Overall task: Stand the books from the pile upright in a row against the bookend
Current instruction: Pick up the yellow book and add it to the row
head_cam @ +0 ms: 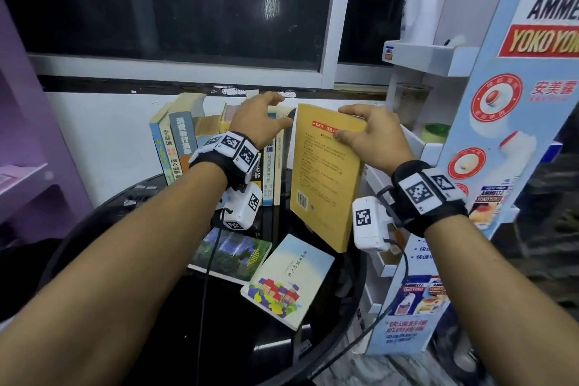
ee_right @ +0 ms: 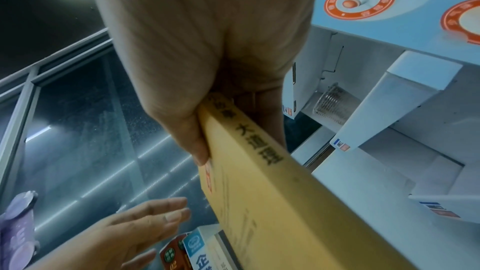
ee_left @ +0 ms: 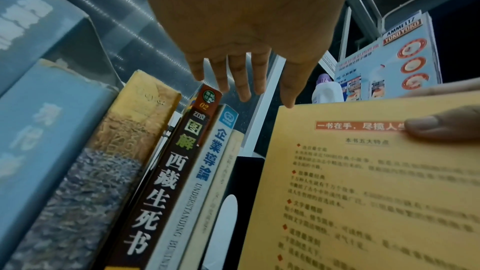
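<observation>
My right hand (head_cam: 366,135) grips the top of a yellow book (head_cam: 326,185), thumb on its back cover and fingers behind. The book is upright and slightly tilted, just right of the row of standing books (head_cam: 181,141). A black bookend (head_cam: 290,116) shows between the row and the yellow book; in the left wrist view the bookend (ee_left: 241,174) is a dark plate with a white oval. My left hand (head_cam: 266,122) hovers open over the tops of the row, fingers (ee_left: 244,81) straight. A green-covered book (head_cam: 232,251) and a pale blue book (head_cam: 288,276) lie flat near the front.
Everything stands on a round black glass table (head_cam: 125,229). A white and blue cardboard display stand (head_cam: 513,103) crowds the right side, close to the yellow book. A purple shelf (head_cam: 25,141) is at the left. Wall and dark window (head_cam: 188,9) lie behind the row.
</observation>
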`<action>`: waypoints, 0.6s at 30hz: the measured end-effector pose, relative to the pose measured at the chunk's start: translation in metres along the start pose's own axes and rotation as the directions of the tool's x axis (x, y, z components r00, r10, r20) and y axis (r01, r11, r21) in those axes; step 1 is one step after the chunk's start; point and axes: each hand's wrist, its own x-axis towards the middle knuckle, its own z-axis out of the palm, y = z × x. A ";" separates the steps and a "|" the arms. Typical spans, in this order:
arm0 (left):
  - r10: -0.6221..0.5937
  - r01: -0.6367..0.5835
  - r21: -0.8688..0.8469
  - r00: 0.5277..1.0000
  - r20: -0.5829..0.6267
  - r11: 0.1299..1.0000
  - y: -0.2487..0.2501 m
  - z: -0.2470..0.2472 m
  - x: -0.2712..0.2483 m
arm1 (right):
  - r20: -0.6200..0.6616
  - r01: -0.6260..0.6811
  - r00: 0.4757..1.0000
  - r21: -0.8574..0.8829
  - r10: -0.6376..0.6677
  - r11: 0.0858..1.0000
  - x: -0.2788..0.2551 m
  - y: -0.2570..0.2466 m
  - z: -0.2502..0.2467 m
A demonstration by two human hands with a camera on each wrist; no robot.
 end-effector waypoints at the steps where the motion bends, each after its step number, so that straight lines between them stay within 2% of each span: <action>1: 0.012 -0.012 0.044 1.000 -0.008 0.999 -0.001 0.000 0.003 | -0.014 0.001 1.000 -0.004 -0.001 1.000 0.004 0.001 0.005; 7: 0.050 -0.051 0.254 0.999 0.009 0.966 -0.009 0.007 0.019 | -0.085 -0.042 0.996 -0.023 0.040 0.999 0.021 0.000 0.030; 12: 0.116 -0.122 0.340 0.993 0.039 0.932 -0.019 0.014 0.032 | -0.110 -0.033 0.994 -0.036 0.029 0.999 0.033 -0.002 0.042; 18: 0.175 -0.219 0.466 0.975 0.137 0.857 -0.038 0.021 0.044 | -0.139 -0.017 0.990 -0.067 0.008 0.998 0.048 -0.005 0.058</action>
